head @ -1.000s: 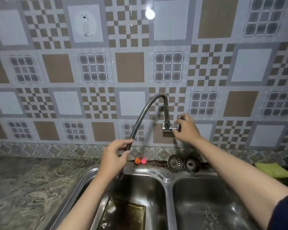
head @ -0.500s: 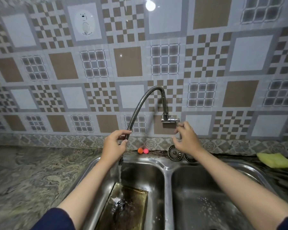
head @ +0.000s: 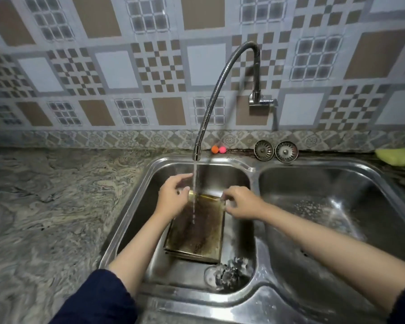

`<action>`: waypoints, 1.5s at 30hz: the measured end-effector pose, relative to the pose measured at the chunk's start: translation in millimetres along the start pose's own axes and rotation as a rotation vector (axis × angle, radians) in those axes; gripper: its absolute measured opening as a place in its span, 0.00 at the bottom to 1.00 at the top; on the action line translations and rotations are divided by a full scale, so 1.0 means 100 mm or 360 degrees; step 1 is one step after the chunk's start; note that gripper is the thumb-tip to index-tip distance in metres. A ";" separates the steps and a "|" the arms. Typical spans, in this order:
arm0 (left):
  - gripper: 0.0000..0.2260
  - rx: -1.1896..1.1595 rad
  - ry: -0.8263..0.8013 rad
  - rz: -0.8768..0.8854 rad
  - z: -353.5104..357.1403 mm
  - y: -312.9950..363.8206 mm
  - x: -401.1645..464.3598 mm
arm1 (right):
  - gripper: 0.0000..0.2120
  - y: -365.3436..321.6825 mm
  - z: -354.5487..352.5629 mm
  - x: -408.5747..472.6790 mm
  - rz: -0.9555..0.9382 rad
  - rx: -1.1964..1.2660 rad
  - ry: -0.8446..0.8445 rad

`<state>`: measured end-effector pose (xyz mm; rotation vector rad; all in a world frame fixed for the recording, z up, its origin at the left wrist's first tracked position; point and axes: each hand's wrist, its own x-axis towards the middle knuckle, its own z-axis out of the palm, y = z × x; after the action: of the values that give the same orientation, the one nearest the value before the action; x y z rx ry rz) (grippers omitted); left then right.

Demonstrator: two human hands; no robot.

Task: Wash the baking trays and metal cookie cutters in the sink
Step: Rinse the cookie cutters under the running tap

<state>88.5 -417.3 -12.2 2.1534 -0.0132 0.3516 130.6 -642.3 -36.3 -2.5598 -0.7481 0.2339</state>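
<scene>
A stained gold baking tray (head: 197, 232) lies in the left basin of the steel sink (head: 136, 206), on top of other trays. My left hand (head: 173, 198) curls over its far left corner, thumb raised. My right hand (head: 241, 203) pinches its far right corner. Water runs from the flexible tap's spout (head: 197, 155) between my hands onto the tray. A cluster of shiny metal cookie cutters (head: 229, 272) sits at the basin's near right corner, by the drain.
The wet right basin (head: 325, 206) holds nothing. Two drain strainers (head: 275, 150) and two small orange and pink balls (head: 218, 149) stand on the back ledge. A yellow sponge (head: 396, 156) lies far right. Marbled counter (head: 45, 206) extends left. The tap valve (head: 262, 101) is on the wall.
My left hand let go of the tap hose and my right hand left the valve. Both dropped into the left basin onto the tray's far edge. My view tilted down.
</scene>
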 end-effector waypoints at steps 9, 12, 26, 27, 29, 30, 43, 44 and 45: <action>0.14 -0.0104 -0.0585 -0.0282 -0.03 -0.60 -0.58 | 0.17 -0.35 1.09 -0.31 0.0420 -0.0359 -0.1050; 0.14 -0.0102 -0.0690 -0.0314 -0.04 -0.72 -0.63 | 0.19 -0.36 1.16 -0.32 0.0550 -0.0318 -0.1000; 0.12 -0.0211 -0.0907 -0.0427 0.04 -0.79 -0.36 | 0.14 -0.43 0.81 -0.16 0.0819 0.0428 -0.0233; 0.12 -0.0269 -0.0898 -0.0488 0.06 -0.80 -0.32 | 0.14 -0.44 0.76 -0.10 0.0817 0.0542 -0.0136; 0.12 -0.0379 -0.0898 -0.0641 0.10 -0.80 -0.22 | 0.15 -0.45 0.71 0.05 0.0822 0.0737 0.0096; 0.12 -0.0407 -0.0889 -0.0697 0.13 -0.80 -0.16 | 0.16 -0.45 0.70 0.12 0.0820 0.0803 0.0214; 0.07 -0.0823 -0.0507 -0.0893 0.28 -0.76 0.30 | 0.12 -0.41 0.79 0.64 0.0661 0.1088 0.0710; 0.07 -0.0845 -0.0477 -0.0904 0.27 -0.76 0.31 | 0.11 -0.42 0.80 0.65 0.0643 0.1103 0.0720; 0.06 -0.0875 -0.0455 -0.0914 0.27 -0.76 0.31 | 0.11 -0.44 0.80 0.66 0.0620 0.1112 0.0724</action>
<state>135.9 -391.4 -79.8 1.5557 0.3058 -0.2705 143.2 -543.1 -87.9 -1.9440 0.0247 0.0161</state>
